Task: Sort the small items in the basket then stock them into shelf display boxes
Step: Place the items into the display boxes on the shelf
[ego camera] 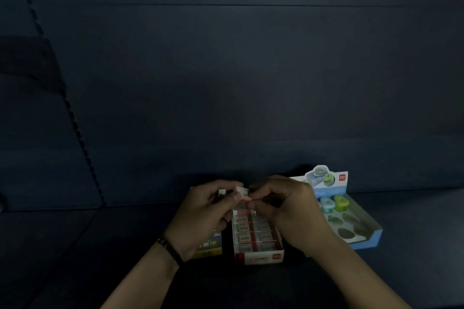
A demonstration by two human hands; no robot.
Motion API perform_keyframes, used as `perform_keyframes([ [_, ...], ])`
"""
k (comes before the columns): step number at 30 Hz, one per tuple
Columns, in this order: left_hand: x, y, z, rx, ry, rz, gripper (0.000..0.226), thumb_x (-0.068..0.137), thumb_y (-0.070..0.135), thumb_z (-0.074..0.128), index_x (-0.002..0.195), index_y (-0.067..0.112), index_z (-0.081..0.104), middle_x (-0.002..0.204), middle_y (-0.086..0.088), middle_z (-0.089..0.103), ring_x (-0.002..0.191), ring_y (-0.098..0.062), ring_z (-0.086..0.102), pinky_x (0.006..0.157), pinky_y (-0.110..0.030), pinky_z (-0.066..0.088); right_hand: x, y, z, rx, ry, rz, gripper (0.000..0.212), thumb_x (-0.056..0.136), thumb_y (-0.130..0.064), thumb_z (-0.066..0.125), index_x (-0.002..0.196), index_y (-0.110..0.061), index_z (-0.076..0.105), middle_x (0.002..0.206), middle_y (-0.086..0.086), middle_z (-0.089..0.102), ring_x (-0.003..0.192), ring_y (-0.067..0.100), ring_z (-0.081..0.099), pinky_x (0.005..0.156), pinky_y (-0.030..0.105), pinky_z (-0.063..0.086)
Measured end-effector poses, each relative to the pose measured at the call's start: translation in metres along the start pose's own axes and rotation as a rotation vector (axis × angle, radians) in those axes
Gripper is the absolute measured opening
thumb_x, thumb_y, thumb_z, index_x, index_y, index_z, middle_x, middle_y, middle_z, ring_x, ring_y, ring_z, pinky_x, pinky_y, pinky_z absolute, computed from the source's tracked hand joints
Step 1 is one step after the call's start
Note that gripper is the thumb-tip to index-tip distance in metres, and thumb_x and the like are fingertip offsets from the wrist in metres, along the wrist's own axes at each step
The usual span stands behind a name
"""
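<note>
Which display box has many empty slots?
The blue box on the right: most of its oval slots are bare, while the red box in the middle is packed with rows.

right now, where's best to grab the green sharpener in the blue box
Probably from above: pinch the green sharpener by its front and back faces. It sits in a tray slot of the blue box, with a blue sharpener close beside it.
</note>
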State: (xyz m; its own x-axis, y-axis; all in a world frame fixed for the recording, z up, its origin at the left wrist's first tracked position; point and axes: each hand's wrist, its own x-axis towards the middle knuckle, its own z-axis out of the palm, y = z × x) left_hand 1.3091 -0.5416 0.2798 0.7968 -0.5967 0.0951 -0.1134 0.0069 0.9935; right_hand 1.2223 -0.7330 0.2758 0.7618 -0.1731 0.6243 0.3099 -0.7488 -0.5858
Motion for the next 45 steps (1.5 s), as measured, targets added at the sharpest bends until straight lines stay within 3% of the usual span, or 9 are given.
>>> perform_keyframes([
  [6,-0.001,-0.002,-0.015,-0.017,0.147,-0.008,0.032,0.098,0.009,0.068,0.122,0.03,0.067,0.093,0.004,0.075,0.081,-0.007,0.067,0.077,-0.031,0.056,0.006,0.011,0.001,-0.143,-0.113,0.067,0.017,0.081,-0.014,0.089,0.089,-0.028,0.083,0.087,-0.021,0.072,0.083,-0.007,0.068,0.077,0.005,0.045],
  [11,-0.009,-0.006,-0.025,-0.108,0.08,-0.055,0.035,0.1,-0.006,0.058,0.127,0.017,0.061,0.116,-0.001,0.078,0.092,-0.014,0.067,0.077,-0.032,0.052,0.006,0.029,0.017,-0.292,-0.287,0.129,0.016,0.085,-0.01,0.082,0.093,-0.023,0.084,0.097,-0.013,0.078,0.09,-0.005,0.062,0.077,-0.004,0.034],
  [13,-0.01,-0.008,-0.027,-0.128,0.078,-0.069,0.034,0.1,-0.006,0.059,0.127,0.015,0.062,0.12,-0.002,0.077,0.094,-0.014,0.071,0.078,-0.031,0.054,0.006,0.035,0.027,-0.316,-0.334,0.14,0.014,0.089,-0.013,0.08,0.097,-0.025,0.084,0.103,-0.011,0.079,0.096,0.003,0.068,0.08,-0.001,0.037],
  [17,-0.011,-0.01,-0.03,-0.138,0.079,-0.069,0.036,0.099,-0.003,0.063,0.127,0.019,0.07,0.126,-0.009,0.071,0.107,-0.02,0.074,0.081,-0.029,0.057,0.008,0.042,0.045,-0.378,-0.378,0.17,0.014,0.093,-0.019,0.075,0.1,-0.028,0.083,0.108,-0.013,0.079,0.106,0.012,0.07,0.098,0.025,0.052],
  [27,-0.016,-0.004,-0.025,-0.242,0.087,-0.108,0.032,0.104,0.001,0.056,0.131,0.015,0.064,0.116,-0.007,0.078,0.108,-0.022,0.076,0.086,-0.033,0.059,0.009,0.036,0.043,-0.452,-0.442,0.11,0.025,0.099,-0.016,0.064,0.112,-0.028,0.081,0.125,-0.01,0.073,0.113,0.012,0.069,0.101,0.027,0.053],
  [33,-0.017,0.005,-0.017,-0.378,0.108,-0.115,0.023,0.101,0.002,0.061,0.122,0.006,0.071,0.12,-0.018,0.072,0.108,-0.03,0.076,0.078,-0.034,0.063,0.009,0.025,0.012,-0.298,-0.576,0.169,0.031,0.101,-0.021,0.062,0.126,-0.033,0.076,0.126,-0.018,0.074,0.114,-0.002,0.066,0.087,0.003,0.04],
  [40,-0.016,0.014,-0.004,-0.271,0.091,-0.11,0.022,0.099,0.017,0.069,0.121,0.011,0.069,0.111,-0.014,0.079,0.103,-0.029,0.077,0.066,-0.03,0.058,-0.007,-0.01,0.006,0.384,-0.01,0.29,0.018,0.091,-0.009,0.081,0.102,-0.023,0.078,0.091,-0.004,0.079,0.089,0.013,0.075,0.082,0.031,0.059],
  [42,-0.015,0.016,0.0,-0.213,0.091,-0.1,0.019,0.101,0.018,0.066,0.118,0.009,0.069,0.107,-0.01,0.08,0.098,-0.027,0.079,0.061,-0.027,0.053,-0.01,-0.02,0.01,0.327,0.043,0.178,0.025,0.083,-0.011,0.089,0.102,-0.023,0.077,0.087,-0.005,0.076,0.081,0.013,0.073,0.076,0.028,0.06],
  [45,-0.012,0.016,0.007,-0.127,0.094,-0.086,0.021,0.101,0.021,0.066,0.116,0.007,0.07,0.102,-0.006,0.081,0.093,-0.025,0.079,0.056,-0.024,0.051,-0.013,-0.02,0.013,-0.047,0.124,-0.104,0.034,0.072,-0.012,0.095,0.099,-0.022,0.077,0.087,-0.02,0.062,0.076,0.0,0.062,0.071,0.007,0.044],
])
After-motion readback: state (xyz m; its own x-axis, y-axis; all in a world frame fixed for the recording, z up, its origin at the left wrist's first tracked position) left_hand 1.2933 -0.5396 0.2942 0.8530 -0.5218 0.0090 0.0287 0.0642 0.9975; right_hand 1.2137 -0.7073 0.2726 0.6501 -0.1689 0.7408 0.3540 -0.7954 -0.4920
